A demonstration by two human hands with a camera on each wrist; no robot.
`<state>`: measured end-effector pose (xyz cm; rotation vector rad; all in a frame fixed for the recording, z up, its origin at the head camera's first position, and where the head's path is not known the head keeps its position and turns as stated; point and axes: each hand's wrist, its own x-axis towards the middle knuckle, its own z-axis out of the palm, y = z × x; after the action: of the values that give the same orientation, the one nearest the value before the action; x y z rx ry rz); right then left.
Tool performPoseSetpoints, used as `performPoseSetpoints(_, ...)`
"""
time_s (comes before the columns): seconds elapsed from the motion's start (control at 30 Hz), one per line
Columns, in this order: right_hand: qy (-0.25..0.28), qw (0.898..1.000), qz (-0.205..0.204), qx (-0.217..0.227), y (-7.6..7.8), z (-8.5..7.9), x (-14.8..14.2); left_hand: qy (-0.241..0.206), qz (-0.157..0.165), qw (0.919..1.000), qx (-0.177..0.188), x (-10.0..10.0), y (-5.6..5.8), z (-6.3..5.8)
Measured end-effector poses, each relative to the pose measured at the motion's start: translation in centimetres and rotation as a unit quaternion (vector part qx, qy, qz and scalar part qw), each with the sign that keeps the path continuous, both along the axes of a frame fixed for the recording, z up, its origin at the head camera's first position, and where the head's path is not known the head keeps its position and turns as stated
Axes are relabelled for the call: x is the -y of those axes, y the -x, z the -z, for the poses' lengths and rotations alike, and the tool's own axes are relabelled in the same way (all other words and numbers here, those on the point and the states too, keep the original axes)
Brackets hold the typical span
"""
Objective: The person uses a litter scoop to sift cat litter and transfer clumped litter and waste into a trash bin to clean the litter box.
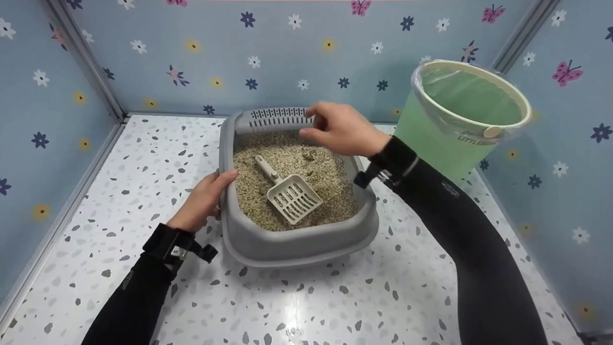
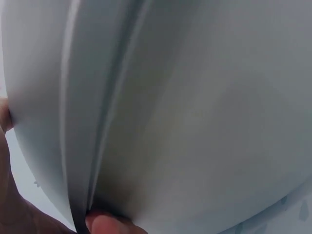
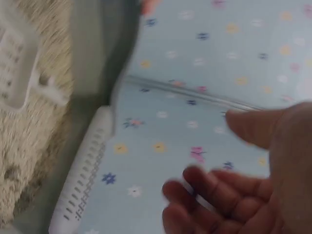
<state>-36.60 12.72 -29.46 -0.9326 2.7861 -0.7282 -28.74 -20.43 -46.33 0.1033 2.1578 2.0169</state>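
Note:
A grey litter box [image 1: 297, 242] stands on the speckled surface, filled with tan litter [image 1: 251, 201]. On the litter lies a pale slotted litter scoop [image 1: 267, 167], its handle pointing to the far left. My left hand [image 1: 203, 199] grips the box's left side, thumb over the rim; the left wrist view shows fingertips [image 2: 109, 225] against the grey wall. Above the far right part of the box hovers my right hand [image 1: 342, 128], holding nothing. In the right wrist view its fingers [image 3: 214, 195] are loosely bent, with the thumb apart from them.
At the back right stands a green bin [image 1: 431, 136] with a clear plastic liner over its rim. Floral panels [image 1: 287, 43] enclose the back and both sides. Small dark clumps [image 1: 308, 155] sit in the litter near the scoop.

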Motion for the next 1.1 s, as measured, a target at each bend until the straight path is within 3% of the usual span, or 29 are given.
performPoseSetpoints(0.07, -0.056, 0.997, -0.042, -0.029, 1.1, 0.8, 2.0, 0.0, -0.002, 1.0, 0.004, 0.0, 0.0, -0.1)
performPoseSetpoints(0.13, -0.125, 0.985, -0.091, -0.07, 2.1, 2.0, 3.7, 0.004, -0.006, 0.9999, 0.009, -0.1, 0.0, -0.2)
performPoseSetpoints(0.23, -0.222, 0.952, -0.156, -0.143, 3.0, 4.0, 5.7, 0.007, -0.01, 0.9998, 0.016, -0.1, 0.0, -0.3)
performPoseSetpoints(0.37, -0.302, 0.902, -0.216, -0.219, 3.5, 6.5, 7.6, 0.009, -0.008, 0.9997, 0.023, -0.1, 0.1, -0.5)
performPoseSetpoints(0.43, -0.322, 0.887, -0.232, -0.235, 3.6, 7.5, 8.2, 0.013, -0.005, 0.9996, 0.026, -0.1, 0.2, -0.6)
performPoseSetpoints(0.63, -0.355, 0.868, -0.256, -0.233, 3.5, 8.5, 9.2, 0.025, -0.005, 0.9992, 0.031, 0.1, 0.2, -0.7)
performPoseSetpoints(0.77, -0.377, 0.846, -0.275, -0.258, 3.6, 9.0, 9.8, 0.025, -0.003, 0.9993, 0.028, 0.3, 0.2, -0.8)
performPoseSetpoints(0.83, -0.383, 0.831, -0.287, -0.283, 3.8, 9.4, 10.0, 0.025, -0.002, 0.9993, 0.028, 0.3, 0.2, -0.8)
performPoseSetpoints(1.03, -0.396, 0.765, -0.345, -0.373, 4.5, 10.8, 10.2, 0.023, -0.005, 0.9993, 0.028, 0.1, 0.2, -0.7)
performPoseSetpoints(1.1, -0.401, 0.748, -0.356, -0.39, 4.8, 11.1, 10.2, 0.02, -0.006, 0.9994, 0.028, 0.0, 0.3, -0.7)
